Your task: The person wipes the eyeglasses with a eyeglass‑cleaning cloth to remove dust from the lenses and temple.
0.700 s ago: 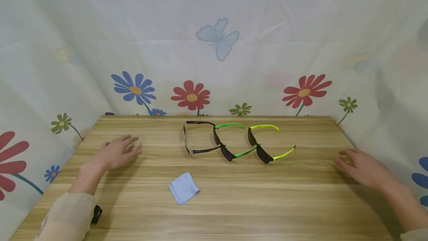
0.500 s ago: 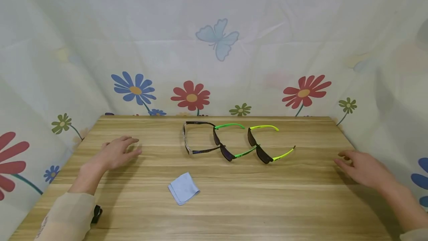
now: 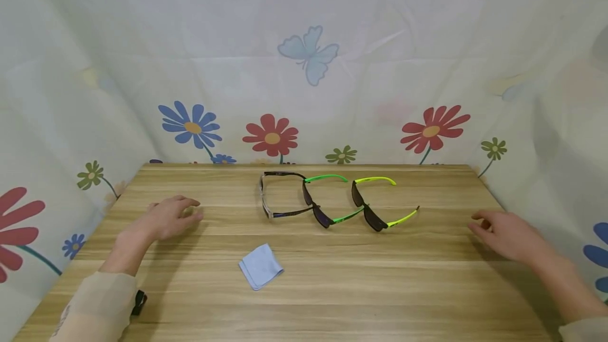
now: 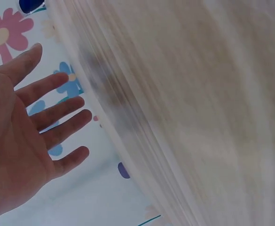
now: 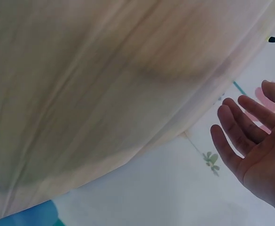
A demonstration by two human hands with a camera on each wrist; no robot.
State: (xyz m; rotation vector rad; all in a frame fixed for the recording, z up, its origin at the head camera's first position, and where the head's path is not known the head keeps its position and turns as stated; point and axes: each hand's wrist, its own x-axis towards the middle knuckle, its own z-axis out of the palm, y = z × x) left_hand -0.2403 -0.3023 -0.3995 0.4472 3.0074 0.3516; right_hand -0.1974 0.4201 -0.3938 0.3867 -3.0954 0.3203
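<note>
Right fingers [image 3: 491, 216] shifted inward, yellow-armed sunglasses [image 3: 375, 219] nearest them, blue cloth [image 3: 260, 267] farther.

I have open surface [image 3: 361, 289] between the left hand [image 3: 166, 219] and the clear-framed sunglasses [image 3: 265, 203], and from the yellow-armed sunglasses [image 3: 375, 219] to the right hand [image 3: 510, 236]. Both pairs and the green-armed sunglasses [image 3: 321, 217] bar the middle; a blue cloth [image 3: 260, 267] lies nearer.

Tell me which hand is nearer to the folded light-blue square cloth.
Left. The left hand is left of the folded light-blue square cloth and farther from the person; the right hand is well off to its right.
</note>
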